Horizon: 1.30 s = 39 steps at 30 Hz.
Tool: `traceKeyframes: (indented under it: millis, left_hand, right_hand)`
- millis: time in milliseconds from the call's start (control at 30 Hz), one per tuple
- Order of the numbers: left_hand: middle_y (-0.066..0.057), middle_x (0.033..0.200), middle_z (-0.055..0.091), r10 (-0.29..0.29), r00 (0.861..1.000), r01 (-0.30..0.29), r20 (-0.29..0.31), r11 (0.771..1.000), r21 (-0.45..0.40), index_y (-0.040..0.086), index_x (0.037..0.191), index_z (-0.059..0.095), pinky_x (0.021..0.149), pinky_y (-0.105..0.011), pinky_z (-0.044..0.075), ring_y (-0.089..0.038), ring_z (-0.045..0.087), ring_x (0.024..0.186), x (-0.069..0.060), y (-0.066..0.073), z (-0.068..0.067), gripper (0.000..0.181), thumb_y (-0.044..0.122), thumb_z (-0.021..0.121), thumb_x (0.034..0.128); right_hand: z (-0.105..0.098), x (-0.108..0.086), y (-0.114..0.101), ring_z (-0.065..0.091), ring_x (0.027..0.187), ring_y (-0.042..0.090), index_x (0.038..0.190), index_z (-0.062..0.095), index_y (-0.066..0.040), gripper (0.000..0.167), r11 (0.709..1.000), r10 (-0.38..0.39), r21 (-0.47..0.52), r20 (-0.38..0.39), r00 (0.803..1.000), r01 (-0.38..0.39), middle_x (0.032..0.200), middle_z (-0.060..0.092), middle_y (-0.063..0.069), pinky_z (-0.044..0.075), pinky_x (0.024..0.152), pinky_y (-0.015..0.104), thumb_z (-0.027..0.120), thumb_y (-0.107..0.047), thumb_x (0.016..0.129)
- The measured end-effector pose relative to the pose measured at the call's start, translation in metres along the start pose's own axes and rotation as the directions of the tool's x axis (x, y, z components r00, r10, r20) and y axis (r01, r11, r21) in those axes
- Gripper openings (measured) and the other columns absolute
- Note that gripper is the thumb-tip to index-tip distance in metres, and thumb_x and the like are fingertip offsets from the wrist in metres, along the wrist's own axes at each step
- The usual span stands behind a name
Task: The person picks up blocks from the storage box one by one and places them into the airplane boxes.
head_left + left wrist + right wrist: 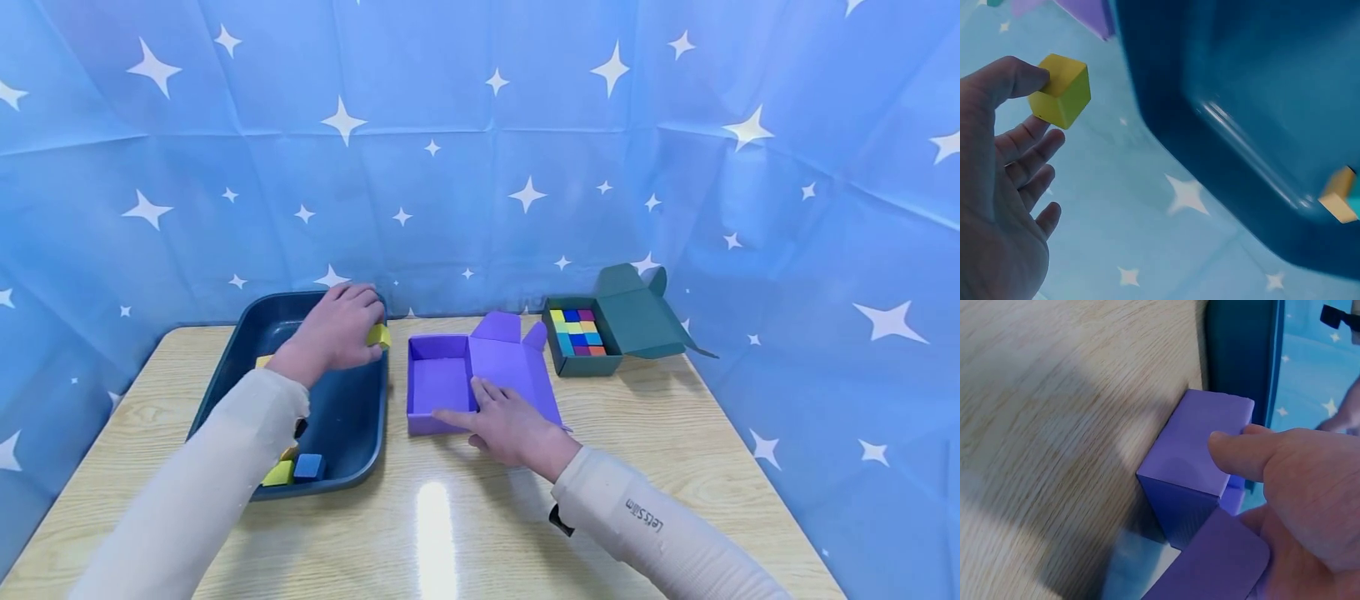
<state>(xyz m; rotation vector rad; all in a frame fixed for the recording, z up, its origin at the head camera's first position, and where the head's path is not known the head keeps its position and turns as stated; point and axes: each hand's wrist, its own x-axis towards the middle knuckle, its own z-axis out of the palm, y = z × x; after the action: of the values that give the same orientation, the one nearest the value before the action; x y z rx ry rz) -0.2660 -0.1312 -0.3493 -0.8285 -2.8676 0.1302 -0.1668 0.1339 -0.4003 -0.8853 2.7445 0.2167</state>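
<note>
Pinched between thumb and index finger, a yellow cube [378, 336] [1060, 90] is in my left hand [341, 329] [1007, 175], above the right rim of the dark blue tray [348, 417] [1166, 144]. The other left fingers are spread below the cube. My right hand [513, 425] [1297, 487] holds the near right corner of the opened purple box [438, 383] [1197, 440], its thumb on the outer front wall and other fingers behind the wall or by the lid. The purple box's visible inside holds nothing.
A dark green box [585, 365] with its lid open, holding several coloured cubes, stands at the back right. In the tray's near end lie a blue block [309, 467] and a yellow block [279, 473]. A starred blue cloth [465, 167] hangs behind the table.
</note>
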Motion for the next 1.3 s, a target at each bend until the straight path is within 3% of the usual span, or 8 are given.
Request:
traceKeyframes:
  millis: [200,500,800,967,1100,1300]
  left_hand:
    - [-0.012,0.134,0.060,0.031,0.999,-0.032,0.029,0.999,0.028,0.008,0.116,0.067,0.120,-0.053,0.026,-0.032,0.041,0.139,0.020,0.026,0.000,0.049,0.043,0.070,0.0821]
    - [-0.009,0.138,0.056,0.041,0.991,-0.050,0.126,0.996,0.069,0.008,0.119,0.067,0.122,-0.048,0.024,-0.029,0.036,0.143,0.043,0.052,0.018,0.050,0.046,0.068,0.0859]
    - [-0.008,0.141,0.054,0.046,0.981,-0.064,0.189,0.994,0.090,0.009,0.117,0.070,0.123,-0.047,0.022,-0.028,0.034,0.144,0.052,0.062,0.032,0.046,0.043,0.069,0.0861]
    - [-0.007,0.139,0.055,0.057,0.980,-0.080,0.192,0.990,0.114,0.011,0.113,0.072,0.123,-0.046,0.022,-0.026,0.034,0.144,0.055,0.064,0.042,0.040,0.041,0.071,0.0861]
    - [-0.007,0.142,0.054,0.079,0.978,-0.111,0.192,0.980,0.163,0.012,0.116,0.071,0.123,-0.046,0.022,-0.027,0.031,0.147,0.058,0.068,0.048,0.040,0.039,0.070,0.0870]
    - [-0.005,0.144,0.052,0.090,0.963,-0.160,0.256,0.951,0.265,0.014,0.120,0.069,0.124,-0.046,0.022,-0.026,0.025,0.150,0.060,0.073,0.052,0.040,0.038,0.068,0.0883]
  right_hand:
    - [0.000,-0.002,0.001,0.029,0.148,0.035,0.149,0.022,-0.052,0.061,1.000,-0.018,-0.025,-0.003,1.000,0.018,0.157,0.032,0.022,0.038,0.113,0.054,0.052,-0.032,0.101]
    - [0.000,-0.008,0.003,0.033,0.146,0.035,0.149,0.026,-0.051,0.059,0.998,-0.041,-0.053,-0.023,0.999,0.039,0.154,0.036,0.023,0.041,0.111,0.053,0.053,-0.030,0.100]
    - [0.003,-0.013,0.006,0.033,0.146,0.035,0.149,0.026,-0.051,0.060,0.999,-0.037,-0.037,-0.028,0.999,0.036,0.154,0.036,0.022,0.041,0.111,0.055,0.054,-0.031,0.100]
    - [0.002,-0.014,0.006,0.035,0.145,0.035,0.148,0.028,-0.050,0.059,0.998,-0.038,-0.045,-0.040,0.998,0.036,0.153,0.038,0.023,0.041,0.110,0.054,0.055,-0.031,0.099]
    - [0.003,-0.014,0.006,0.036,0.144,0.035,0.148,0.029,-0.049,0.060,0.998,-0.042,-0.054,-0.050,0.998,0.039,0.152,0.039,0.023,0.042,0.110,0.054,0.057,-0.031,0.098]
    - [0.004,-0.014,0.005,0.036,0.144,0.035,0.148,0.029,-0.049,0.061,0.997,-0.049,-0.056,-0.059,0.997,0.045,0.152,0.039,0.023,0.043,0.109,0.055,0.058,-0.031,0.098]
